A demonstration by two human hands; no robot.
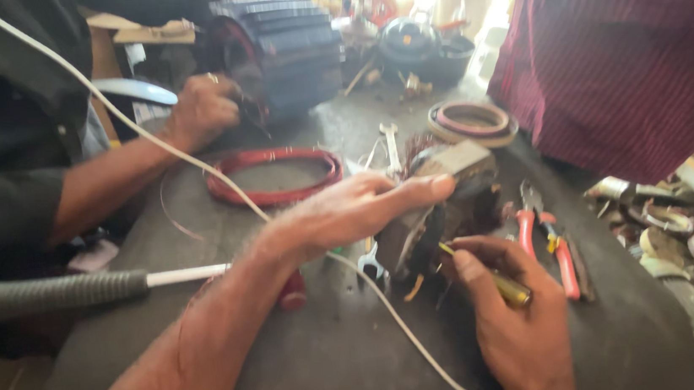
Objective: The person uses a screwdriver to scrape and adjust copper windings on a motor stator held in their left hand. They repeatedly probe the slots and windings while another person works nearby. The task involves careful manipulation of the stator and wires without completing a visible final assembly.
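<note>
Beside the pliers (551, 243), our flat open left hand (349, 212) steadies the motor part (441, 203) while our right hand (515, 314) grips a screwdriver (491, 279).

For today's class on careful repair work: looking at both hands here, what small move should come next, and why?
Probably ease the yellow-handled tool in the right hand a little deeper into the small motor: its tip already meets the windings, and the left hand lies flat on top, steadying it.

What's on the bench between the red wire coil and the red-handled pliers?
In the head view, the motor part under the left hand sits between the red wire coil and red-handled pliers; a spanner lies behind it.
</note>
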